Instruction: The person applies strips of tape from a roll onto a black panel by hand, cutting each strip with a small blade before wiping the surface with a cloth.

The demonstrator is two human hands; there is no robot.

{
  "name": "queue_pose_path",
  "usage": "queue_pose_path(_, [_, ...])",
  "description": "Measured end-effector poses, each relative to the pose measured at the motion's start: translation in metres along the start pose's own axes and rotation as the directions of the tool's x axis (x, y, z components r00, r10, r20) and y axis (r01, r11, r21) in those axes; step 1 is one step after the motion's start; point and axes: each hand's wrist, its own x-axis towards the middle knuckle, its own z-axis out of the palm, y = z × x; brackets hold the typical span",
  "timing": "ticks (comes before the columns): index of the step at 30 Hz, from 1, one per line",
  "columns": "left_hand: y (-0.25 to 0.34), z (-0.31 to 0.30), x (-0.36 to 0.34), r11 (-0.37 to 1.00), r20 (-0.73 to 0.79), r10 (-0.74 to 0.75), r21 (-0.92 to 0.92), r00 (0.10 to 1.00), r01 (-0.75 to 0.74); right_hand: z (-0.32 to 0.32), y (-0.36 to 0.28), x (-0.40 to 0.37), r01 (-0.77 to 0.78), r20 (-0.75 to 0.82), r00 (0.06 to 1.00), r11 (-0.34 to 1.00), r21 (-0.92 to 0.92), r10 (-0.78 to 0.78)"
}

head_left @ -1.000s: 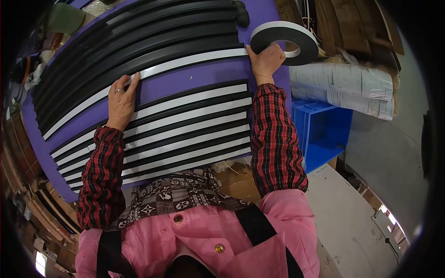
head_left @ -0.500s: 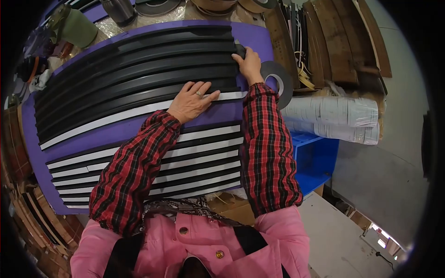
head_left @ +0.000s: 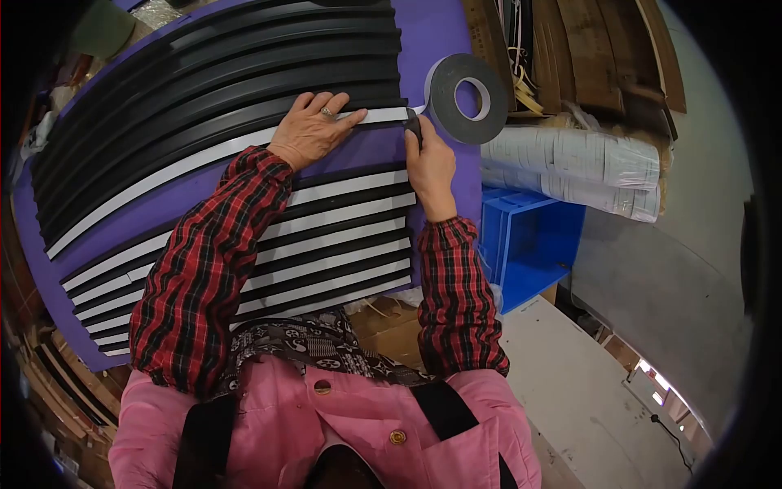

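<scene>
My left hand (head_left: 314,130) lies flat, fingers stretched out, on the white-faced tape (head_left: 183,169) along the lowest of the upper black strips (head_left: 220,90). At the right end of that strip, my right hand (head_left: 432,167) is closed around a small dark hand tool (head_left: 413,125), whose exact kind is mostly hidden by the fingers. The tool's tip touches or nearly touches the tape end. A roll of dark grey tape (head_left: 452,116) rests just beyond it, and a short white length runs from the roll to the strip.
Several black strips with white tape (head_left: 334,242) lie nearer my body on the purple table (head_left: 444,37). To the right are a blue crate (head_left: 533,244) and plastic-wrapped white rolls (head_left: 586,159). Brown cardboard pieces (head_left: 562,57) stand at the back right.
My right hand has come down from the strips' upper right corner to the taped strip's end. The tape roll sits farther left relative to the strips. The whole view has shifted.
</scene>
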Motion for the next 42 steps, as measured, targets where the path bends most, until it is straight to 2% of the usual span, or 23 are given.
queue_pose_path(1, [0.000, 0.000, 0.000, 1.000, 0.014, -0.001, 0.009, 1.000, 0.001, 0.001, -0.004, 0.004, -0.010, 0.001, 1.000, 1.000, 0.001, 0.010])
queue_pose_path(3, [0.000, 0.001, 0.000, 1.000, 0.031, -0.003, 0.022, 1.000, 0.002, 0.004, -0.009, 0.013, -0.093, 0.105, 0.987, 0.964, -0.248, 0.122])
queue_pose_path(7, [0.001, 0.000, 0.000, 0.999, 0.051, -0.012, 0.040, 0.999, 0.010, -0.004, -0.005, 0.009, -0.067, 0.169, 0.978, 0.955, -0.289, 0.120])
queue_pose_path(10, [0.001, -0.004, 0.002, 1.000, 0.089, -0.024, 0.004, 0.996, 0.024, -0.026, 0.005, 0.006, 0.059, 0.353, 0.934, 0.958, -0.281, 0.046])
queue_pose_path(12, [0.000, -0.004, 0.003, 0.999, 0.115, -0.052, 0.001, 0.992, 0.052, -0.027, 0.005, 0.033, 0.139, -0.097, 0.986, 0.990, 0.027, -0.136])
queue_pose_path(13, [0.001, -0.003, 0.003, 0.999, 0.094, -0.043, 0.003, 0.995, 0.043, -0.035, -0.015, 0.055, 0.154, -0.176, 0.974, 0.985, 0.076, -0.139])
queue_pose_path(15, [0.002, -0.002, 0.002, 1.000, 0.039, -0.022, 0.018, 0.999, 0.021, -0.025, -0.034, 0.108, 0.083, -0.130, 0.988, 0.996, -0.037, -0.087])
queue_pose_path(18, [0.000, 0.000, 0.001, 1.000, 0.016, -0.003, 0.017, 1.000, 0.002, 0.022, -0.026, 0.159, 0.112, -0.132, 0.984, 0.993, -0.045, -0.117])
queue_pose_path(19, [0.001, 0.000, 0.001, 1.000, 0.037, -0.007, 0.020, 0.999, 0.006, 0.027, -0.022, 0.160, 0.144, -0.121, 0.983, 0.988, 0.052, -0.137])
queue_pose_path(21, [0.001, -0.001, 0.001, 1.000, 0.055, -0.016, -0.003, 0.998, 0.016, 0.024, -0.004, 0.144, 0.207, -0.366, 0.902, 0.973, -0.104, -0.231])
queue_pose_path(23, [0.000, 0.000, 0.001, 1.000, 0.052, -0.018, -0.001, 0.998, 0.018, 0.009, 0.011, 0.108, -0.021, -0.327, 0.945, 0.992, -0.126, -0.022])
queue_pose_path(26, [0.001, 0.000, 0.001, 1.000, 0.080, -0.031, 0.007, 0.996, 0.031, 0.030, 0.044, 0.070, -0.165, -0.211, 0.971, 0.952, -0.259, 0.111])
queue_pose_path(28, [0.000, 0.001, 0.002, 0.999, 0.083, -0.021, 0.037, 0.996, 0.018, 0.024, 0.041, 0.068, -0.139, -0.223, 0.970, 0.970, -0.201, 0.093])
queue_pose_path(30, [0.001, -0.001, 0.001, 0.998, 0.103, -0.009, 0.061, 0.995, 0.003, 0.008, 0.032, 0.070, -0.138, -0.344, 0.921, 0.978, 0.154, 0.184])
queue_pose_path(31, [-0.002, -0.003, 0.004, 0.997, 0.100, -0.010, 0.074, 0.995, 0.003, -0.009, 0.022, 0.073, -0.014, -0.484, 0.824, 0.864, 0.503, 0.295])
queue_pose_path(32, [-0.003, -0.005, 0.005, 0.998, 0.112, -0.010, 0.056, 0.994, 0.004, -0.033, 0.012, 0.069, 0.170, -0.541, 0.711, 0.637, 0.752, 0.449])
queue_pose_path(34, [0.001, -0.004, 0.001, 1.000, 0.091, 0.002, 0.030, 0.996, -0.005, -0.092, -0.016, 0.053, 0.385, -0.466, 0.745, 0.263, 0.885, 0.477])
queue_pose_path(36, [-0.001, -0.007, 0.003, 0.997, 0.009, 0.028, -0.067, 1.000, -0.027, -0.104, -0.034, 0.044, 0.398, -0.454, 0.839, 0.231, 0.888, 0.300])
queue_pose_path(37, [-0.006, -0.015, 0.000, 0.986, -0.078, 0.037, -0.158, 0.996, -0.049, -0.099, -0.041, 0.037, 0.323, -0.349, 0.920, 0.162, 0.933, 0.177])
queue_pose_path(38, [-0.011, -0.024, -0.007, 0.975, -0.261, -0.057, -0.224, 0.964, -0.003, -0.087, -0.042, 0.032, 0.252, -0.259, 0.961, 0.081, 0.964, 0.094])
queue_pose_path(40, [-0.046, -0.060, -0.053, 0.953, -0.279, -0.287, -0.174, 0.916, 0.246, -0.049, -0.059, 0.015, 0.121, -0.120, 0.992, 0.008, 0.993, -0.042])
queue_pose_path(41, [-0.064, -0.073, -0.083, 0.925, -0.362, -0.363, -0.031, 0.858, 0.379, -0.035, -0.075, 0.004, 0.074, -0.073, 0.995, 0.019, 0.997, -0.070])
queue_pose_path(42, [-0.082, -0.079, -0.117, 0.871, -0.292, -0.448, 0.072, 0.845, 0.486, -0.020, -0.096, -0.007, 0.036, -0.032, 0.995, 0.039, 0.999, -0.093])
